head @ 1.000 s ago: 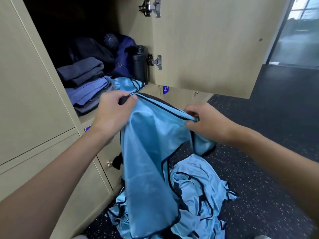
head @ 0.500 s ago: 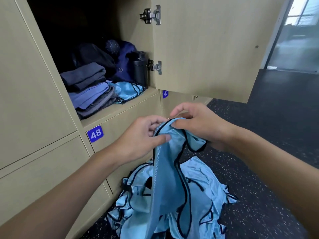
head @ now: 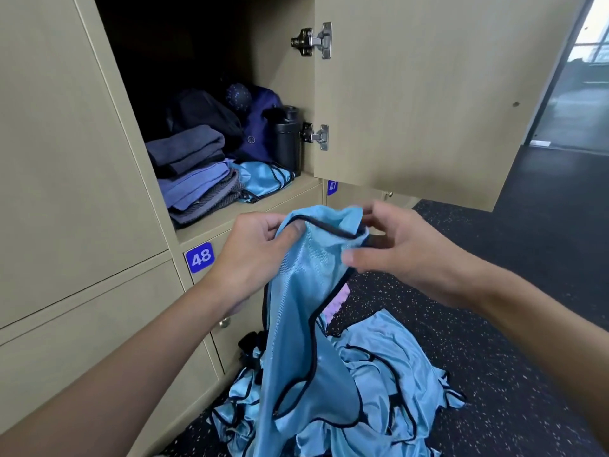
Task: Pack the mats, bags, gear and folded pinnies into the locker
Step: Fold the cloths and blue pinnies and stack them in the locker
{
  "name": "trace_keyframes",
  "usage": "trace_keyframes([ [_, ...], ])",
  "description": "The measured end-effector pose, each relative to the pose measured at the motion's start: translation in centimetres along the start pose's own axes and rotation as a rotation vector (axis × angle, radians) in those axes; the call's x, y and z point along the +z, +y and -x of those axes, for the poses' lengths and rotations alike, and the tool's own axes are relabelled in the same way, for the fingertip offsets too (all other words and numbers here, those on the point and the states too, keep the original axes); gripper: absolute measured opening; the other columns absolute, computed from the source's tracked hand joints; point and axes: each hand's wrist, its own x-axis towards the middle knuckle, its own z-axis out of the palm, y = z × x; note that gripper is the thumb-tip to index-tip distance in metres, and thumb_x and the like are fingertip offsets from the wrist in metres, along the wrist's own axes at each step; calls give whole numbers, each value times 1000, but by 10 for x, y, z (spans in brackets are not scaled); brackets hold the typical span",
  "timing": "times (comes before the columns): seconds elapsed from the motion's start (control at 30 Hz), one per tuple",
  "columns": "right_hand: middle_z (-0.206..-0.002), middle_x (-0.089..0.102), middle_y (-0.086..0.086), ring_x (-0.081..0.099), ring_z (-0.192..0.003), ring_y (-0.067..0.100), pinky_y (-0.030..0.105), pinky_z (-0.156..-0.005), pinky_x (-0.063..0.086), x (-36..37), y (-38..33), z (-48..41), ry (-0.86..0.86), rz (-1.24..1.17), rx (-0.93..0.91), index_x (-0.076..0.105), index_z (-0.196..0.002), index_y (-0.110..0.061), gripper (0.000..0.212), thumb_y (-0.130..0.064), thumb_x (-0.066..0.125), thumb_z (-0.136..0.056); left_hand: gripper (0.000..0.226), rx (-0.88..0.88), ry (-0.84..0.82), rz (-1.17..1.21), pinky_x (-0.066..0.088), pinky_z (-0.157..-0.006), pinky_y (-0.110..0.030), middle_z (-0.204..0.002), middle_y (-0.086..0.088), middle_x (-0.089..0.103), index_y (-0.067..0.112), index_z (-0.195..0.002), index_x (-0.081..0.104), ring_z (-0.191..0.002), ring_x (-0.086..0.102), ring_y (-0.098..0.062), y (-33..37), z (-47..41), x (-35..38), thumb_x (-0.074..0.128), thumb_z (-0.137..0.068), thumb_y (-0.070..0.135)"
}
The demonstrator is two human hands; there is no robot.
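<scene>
A light blue pinny (head: 306, 311) with black trim hangs in front of me, folded lengthwise. My left hand (head: 260, 255) pinches its top edge on the left. My right hand (head: 402, 249) holds the same top edge on the right, fingers partly spread. Below it a pile of blue pinnies (head: 379, 390) lies loose on the floor. The open locker (head: 250, 212) holds a stack of folded mats (head: 194, 173), a folded blue pinny (head: 263, 179), a dark blue bag (head: 260, 127) and a black bottle (head: 286, 140).
The locker door (head: 428, 94) stands open to the right, above my hands. Below the shelf are shut lockers numbered 48 (head: 200, 257) and 47 (head: 332, 186). Dark speckled flooring (head: 527, 291) stretches to the right toward a glass wall (head: 580, 77).
My hands came together, folding the spread pinny in half lengthwise. They then shifted apart a little along its top edge, and my right fingers loosened.
</scene>
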Motion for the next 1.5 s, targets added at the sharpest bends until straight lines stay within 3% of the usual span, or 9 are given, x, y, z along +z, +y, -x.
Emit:
trace_keyframes([
  [0.07,-84,69,2,60,-65,7,19,-63,48,2,1,-3,138,73,-57,69,-104,-12,16,-5,68,-89,22,7,-16,-23,53,-88,-56,-100,-16,76,13,-100,76,-98,70,-40,-1,1,0,58,-101,25],
  [0.2,-93,71,17,59,-68,20,39,-70,52,5,1,-7,246,62,-96,72,-98,-10,16,-2,59,-93,22,44,-27,-87,53,-78,-40,-92,-12,77,13,-94,75,-85,71,-27,-3,4,1,55,-101,21],
  [0.33,-67,70,-3,56,-55,5,19,-53,44,11,-4,-8,359,-53,-63,65,-82,-20,24,1,60,-91,15,84,-115,-21,53,-77,-19,-90,0,76,17,-105,68,-82,69,-8,3,12,5,61,-96,7],
  [0.47,-75,71,10,57,-63,16,33,-63,47,18,-7,-8,340,-57,-29,61,-93,-22,19,-5,67,-88,51,91,-230,72,56,-90,-26,-109,1,73,21,-126,58,-100,72,-17,6,19,7,76,-78,23],
  [0.63,-59,58,-10,45,-51,4,15,-49,35,23,-7,-7,234,-16,-17,48,-104,-22,33,-6,70,-86,25,78,-110,125,58,-76,-26,-94,-6,77,13,-113,64,-80,71,-17,10,20,8,68,-89,13],
  [0.73,-80,71,-4,56,-63,6,19,-62,46,24,-6,-6,216,-4,-15,47,-101,-22,32,-4,70,-86,8,98,-15,111,54,-69,-24,-82,-8,74,14,-95,69,-71,65,-14,9,16,3,65,-92,7],
  [0.97,-77,71,12,55,-62,10,26,-61,45,20,-3,-1,248,93,-70,64,-80,-8,10,-11,72,-87,5,88,27,67,48,-67,-24,-78,4,70,21,-90,68,-71,61,-10,10,15,0,66,-93,20],
  [1.1,-62,60,-1,45,-55,7,17,-53,37,18,-3,1,237,71,-115,63,-75,-10,15,-11,72,-86,38,105,-114,-5,52,-79,-16,-96,5,73,25,-105,70,-89,68,-4,9,20,7,72,-72,43],
  [1.5,-70,65,9,49,-60,7,24,-58,41,9,4,2,260,122,-78,70,-77,-16,13,-22,70,-89,19,196,64,46,52,-69,-17,-71,5,65,14,-76,63,-70,61,-9,10,12,13,72,-85,-1],
])
